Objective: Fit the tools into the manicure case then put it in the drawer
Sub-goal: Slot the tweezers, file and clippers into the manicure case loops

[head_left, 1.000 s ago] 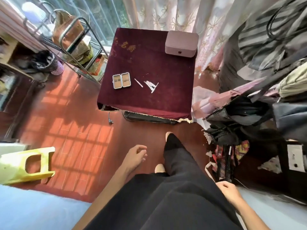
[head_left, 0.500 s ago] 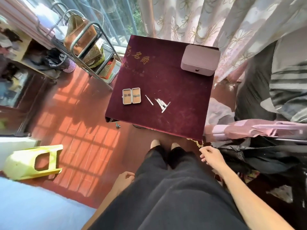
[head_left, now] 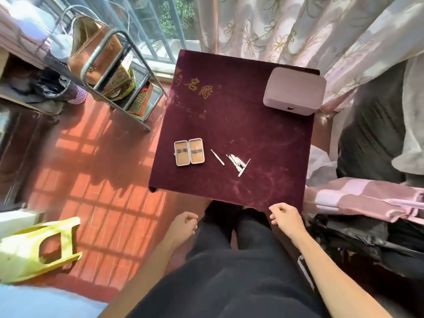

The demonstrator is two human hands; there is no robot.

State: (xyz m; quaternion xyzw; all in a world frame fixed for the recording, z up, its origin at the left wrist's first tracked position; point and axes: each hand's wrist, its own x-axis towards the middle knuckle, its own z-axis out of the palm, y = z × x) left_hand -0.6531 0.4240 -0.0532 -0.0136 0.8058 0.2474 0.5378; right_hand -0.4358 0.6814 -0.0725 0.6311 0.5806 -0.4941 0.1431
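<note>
Table (head_left: pixel 252 106), dark red velvet cover. Manicure case (head_left: pixel 189 152): lying open flat near the table's left edge. One slim tool (head_left: pixel 217 157) just right of it; small heap of metal tools (head_left: pixel 238 163) beyond. Pink box (head_left: pixel 294 90): far right corner. Left hand (head_left: pixel 183 228) and right hand (head_left: pixel 286 218): loosely curled, empty, at the near edge.

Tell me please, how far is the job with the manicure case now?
Nothing is fitted yet. The manicure case lies open on the table, its straps empty; one single tool and a pile of tools lie beside it. The left hand and right hand hold nothing. All fitting, closing and storing remain; no drawer is visible.
</note>
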